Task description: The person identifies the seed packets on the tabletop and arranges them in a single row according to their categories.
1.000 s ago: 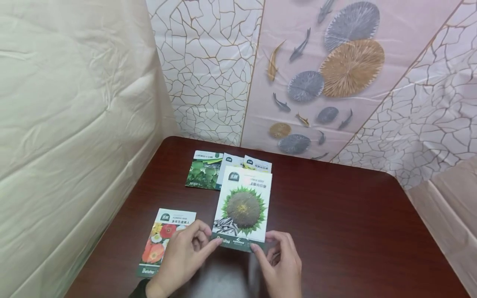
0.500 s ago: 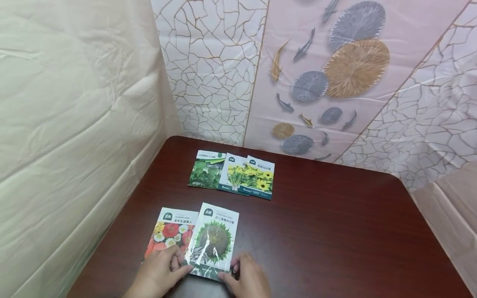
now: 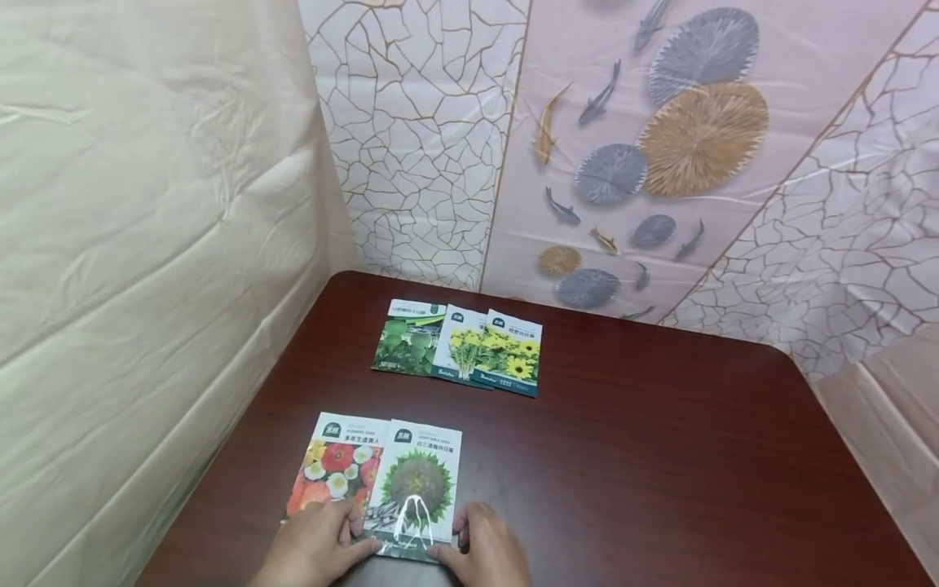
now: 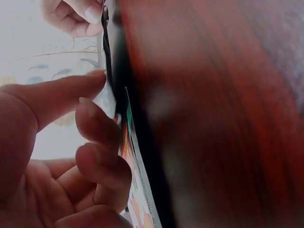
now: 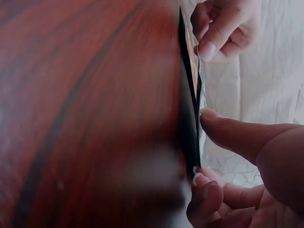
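Observation:
A seed packet with a big sunflower head [image 3: 418, 481] lies low at the table's front left, its left edge overlapping a packet of red and white poppies [image 3: 341, 461]. My left hand [image 3: 315, 542] pinches the sunflower packet's lower left corner. At its lower right corner, my right hand [image 3: 487, 546] grips with thumb and fingers. The right wrist view shows the packet's thin edge [image 5: 200, 118] close above the table; whether it lies fully flat, I cannot tell. Part of the poppy packet is hidden by my left hand and the sunflower packet.
Farther back, a green leafy packet [image 3: 407, 342], a yellow-flowered packet [image 3: 456, 350] and a yellow sunflower packet [image 3: 513, 359] overlap in a row. The dark red table [image 3: 660, 456] stretches right. A cream cloth [image 3: 169, 244] hangs at the left, patterned cloth [image 3: 418, 163] behind.
Both hands have brought the sunflower seed packet left and down, from raised in front of the back row to beside the poppy packet. Lately it has straightened and lowered slightly.

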Demonstrator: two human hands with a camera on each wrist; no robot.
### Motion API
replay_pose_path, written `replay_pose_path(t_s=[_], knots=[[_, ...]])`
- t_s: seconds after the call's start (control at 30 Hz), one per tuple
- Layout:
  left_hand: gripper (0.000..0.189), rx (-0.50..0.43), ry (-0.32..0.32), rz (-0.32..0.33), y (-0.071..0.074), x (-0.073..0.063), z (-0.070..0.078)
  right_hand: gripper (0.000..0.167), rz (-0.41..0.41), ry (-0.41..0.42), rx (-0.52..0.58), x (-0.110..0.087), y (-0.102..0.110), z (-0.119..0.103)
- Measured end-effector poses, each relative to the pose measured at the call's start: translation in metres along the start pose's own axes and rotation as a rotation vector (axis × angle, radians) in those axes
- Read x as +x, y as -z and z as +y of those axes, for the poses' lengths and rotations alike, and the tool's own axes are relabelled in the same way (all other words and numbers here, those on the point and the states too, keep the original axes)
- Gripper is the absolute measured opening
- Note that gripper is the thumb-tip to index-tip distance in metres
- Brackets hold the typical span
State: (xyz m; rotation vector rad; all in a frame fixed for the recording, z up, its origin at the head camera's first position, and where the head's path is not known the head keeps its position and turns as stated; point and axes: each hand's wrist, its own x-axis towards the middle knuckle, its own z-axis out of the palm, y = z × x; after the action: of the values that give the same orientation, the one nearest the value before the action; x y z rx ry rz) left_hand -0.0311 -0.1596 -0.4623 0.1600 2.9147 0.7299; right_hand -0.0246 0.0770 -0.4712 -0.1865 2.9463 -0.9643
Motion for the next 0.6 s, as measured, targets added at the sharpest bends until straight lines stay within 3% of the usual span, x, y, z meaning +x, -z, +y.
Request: replay_pose_path(t_s=[0.17, 0.27, 0.33, 0.4, 0.53, 0.6], knots=[[0.042, 0.04, 0.029, 0.012, 0.008, 0.005, 0.004, 0.041, -0.058, -0.096, 0.033, 0.003, 0.008, 0.0], [0.039, 0.029, -0.013, 0.079, 0.018, 0.008, 0.007, 0.039, -0.006, -0.11, 0.089, 0.004, 0.02, 0.001], [0.035, -0.03, -0.059, 0.117, 0.026, 0.011, 0.011, 0.036, 0.085, -0.112, 0.137, 0.005, 0.031, 0.001], [0.028, -0.114, -0.154, 0.209, 0.031, 0.014, 0.016, 0.032, 0.202, -0.095, 0.182, 0.005, 0.045, 0.002], [0.019, -0.257, -0.358, 0.396, 0.041, 0.023, 0.035, 0.028, 0.447, 0.001, 0.315, 0.004, 0.074, 0.001], [0.015, -0.31, -0.403, 0.432, 0.047, 0.027, 0.046, 0.027, 0.541, 0.045, 0.376, 0.002, 0.086, 0.002]])
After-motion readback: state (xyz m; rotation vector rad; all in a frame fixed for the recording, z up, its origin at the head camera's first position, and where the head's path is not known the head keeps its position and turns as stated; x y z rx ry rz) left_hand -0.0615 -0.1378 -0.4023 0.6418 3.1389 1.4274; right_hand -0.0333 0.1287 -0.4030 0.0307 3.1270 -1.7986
